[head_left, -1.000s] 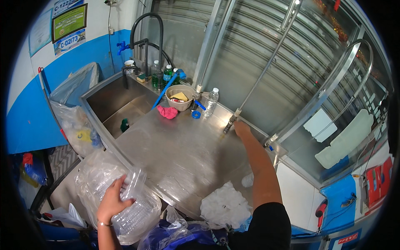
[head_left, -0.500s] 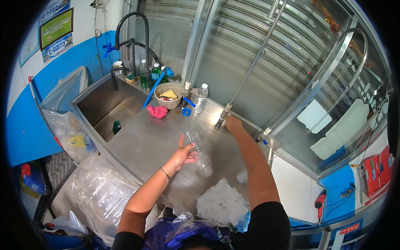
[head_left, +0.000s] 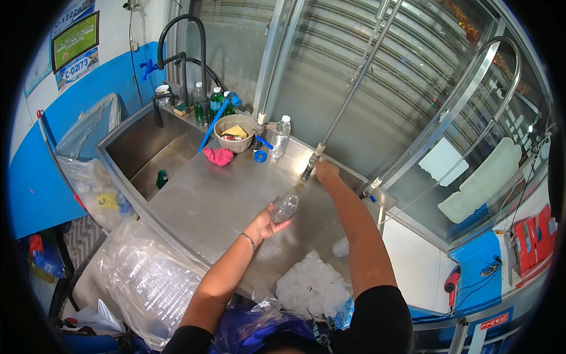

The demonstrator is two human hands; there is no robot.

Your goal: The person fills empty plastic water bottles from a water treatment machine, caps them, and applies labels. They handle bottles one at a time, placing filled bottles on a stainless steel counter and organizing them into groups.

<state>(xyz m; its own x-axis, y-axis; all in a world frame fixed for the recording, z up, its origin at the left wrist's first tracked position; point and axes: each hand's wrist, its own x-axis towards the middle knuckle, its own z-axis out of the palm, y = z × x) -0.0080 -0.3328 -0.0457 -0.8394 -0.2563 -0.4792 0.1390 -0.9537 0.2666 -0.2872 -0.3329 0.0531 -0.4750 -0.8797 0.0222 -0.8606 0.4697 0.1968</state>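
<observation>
A clear plastic bottle point(head_left: 286, 207) is in my left hand point(head_left: 265, 225), tilted above the steel counter point(head_left: 218, 206). My fingers are around its lower side. My right hand point(head_left: 327, 171) is balled up against a metal tap point(head_left: 312, 163) at the counter's back edge. What its fingers grip is hidden behind the hand. Behind my left hand, another clear bottle point(head_left: 280, 138), capped in white, stands upright near a tap with a blue lever. Close to my right forearm, a translucent bag point(head_left: 312, 284) with whitish contents sits at the counter's front edge.
To the left is a sink basin point(head_left: 132, 138) under a black hose faucet point(head_left: 203, 65). A beige bowl point(head_left: 234, 143) holding a sponge, a pink cloth point(head_left: 219, 156) and green bottles point(head_left: 216, 103) stand near it. A large plastic bag of clear items point(head_left: 147, 277) leans at the front left.
My left hand has moved slightly right and turned the bottle, so it now looks shorter, its end toward me. My right hand stays at the tap.
</observation>
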